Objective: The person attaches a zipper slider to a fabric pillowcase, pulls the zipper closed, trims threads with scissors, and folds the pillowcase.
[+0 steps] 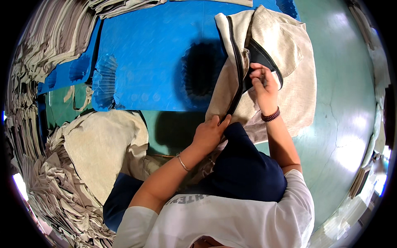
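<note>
A large beige cloth piece (300,89) with black binding along its edges drapes over my knee and beyond it. My left hand (209,134) grips its near end, fingers and thumb closed at the dark-edged fold. Over the middle of the cloth is my right hand (264,84), its fingers curled together in a pinch beside a black-bound flap (264,56). Whatever lies between those fingertips is too small or hidden to make out. Part of the cloth's underside is out of sight.
Blue plastic sheeting (144,53) with ruffled torn spots lies ahead on the green floor (335,74). Stacks of folded beige cloth (58,33) line the far left. A crumpled cloth heap (62,190) and a loose beige piece (103,144) are by my left leg.
</note>
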A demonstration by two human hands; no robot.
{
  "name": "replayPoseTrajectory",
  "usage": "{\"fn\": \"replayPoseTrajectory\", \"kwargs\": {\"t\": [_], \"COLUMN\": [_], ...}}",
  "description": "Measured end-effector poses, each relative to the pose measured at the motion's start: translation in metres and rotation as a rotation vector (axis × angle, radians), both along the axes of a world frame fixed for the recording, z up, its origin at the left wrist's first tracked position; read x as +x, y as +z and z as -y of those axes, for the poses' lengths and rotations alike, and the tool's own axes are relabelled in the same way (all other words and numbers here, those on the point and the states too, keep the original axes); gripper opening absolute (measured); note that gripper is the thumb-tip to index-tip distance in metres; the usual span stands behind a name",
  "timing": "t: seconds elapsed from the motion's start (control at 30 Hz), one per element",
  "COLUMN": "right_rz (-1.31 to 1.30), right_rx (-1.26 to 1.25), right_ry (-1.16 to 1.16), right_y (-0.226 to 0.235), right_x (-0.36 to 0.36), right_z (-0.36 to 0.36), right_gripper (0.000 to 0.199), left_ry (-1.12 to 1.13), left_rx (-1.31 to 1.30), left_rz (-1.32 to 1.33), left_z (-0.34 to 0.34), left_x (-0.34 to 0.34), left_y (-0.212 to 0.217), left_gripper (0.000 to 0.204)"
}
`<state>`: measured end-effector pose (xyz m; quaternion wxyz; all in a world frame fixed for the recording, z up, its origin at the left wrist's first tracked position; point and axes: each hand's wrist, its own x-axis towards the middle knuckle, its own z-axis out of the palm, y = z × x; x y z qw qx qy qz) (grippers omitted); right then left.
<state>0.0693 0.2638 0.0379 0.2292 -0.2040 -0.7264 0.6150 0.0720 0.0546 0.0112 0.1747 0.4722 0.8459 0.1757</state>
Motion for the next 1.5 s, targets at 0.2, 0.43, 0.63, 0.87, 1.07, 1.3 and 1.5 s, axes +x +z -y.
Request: {"fn": "replayPoseTrajectory", "kwargs": {"t": [0.2,0.43,0.63,0.87,1.07,1.3,1.5], "right_rz": [0.034,0.018,0.209,0.158,0.153,0.185,0.118], "right_rx": [0.140,0.391,0.360,1.087,1.279,1.270,1.036], "right_ry": [-0.040,-0.061,-0.100,-0.117,-0.025,-0.012,-0.063], "right_y": [-0.015,-0.015,0.017,0.042,0.046,0.046,0.045], "right_x": [-0.006,-0.005,-0.006,0.005,-0.009,-0.018,-0.013], "right_z": [0.002,0.002,-0.002,-0.021,-0.023,-0.025,-0.029], "right_gripper": [0.022,0.029,0.025,0.022,0.022,0.017,0.018], "left_ry": [0.004,0.001,0.005,0.010,0.008,-0.002,0.007], "left_rx": [-0.030,-0.021,-0.006,0.011,-0.034,-0.028,-0.062], "left_rz": [0.011,0.017,0.058,0.111,0.140,0.144,0.155], "left_z": [-0.001,-0.005,0.000,0.000,0.000,0.001,0.001], "left_x": [0.001,-0.001,-0.003,-0.003,-0.004,-0.004,-0.004], "left_y": [0.000,0.001,-0.004,-0.009,-0.009,-0.012,-0.012], "left_gripper": [0.048,0.049,0.053,0.055,0.056,0.056,0.055]}}
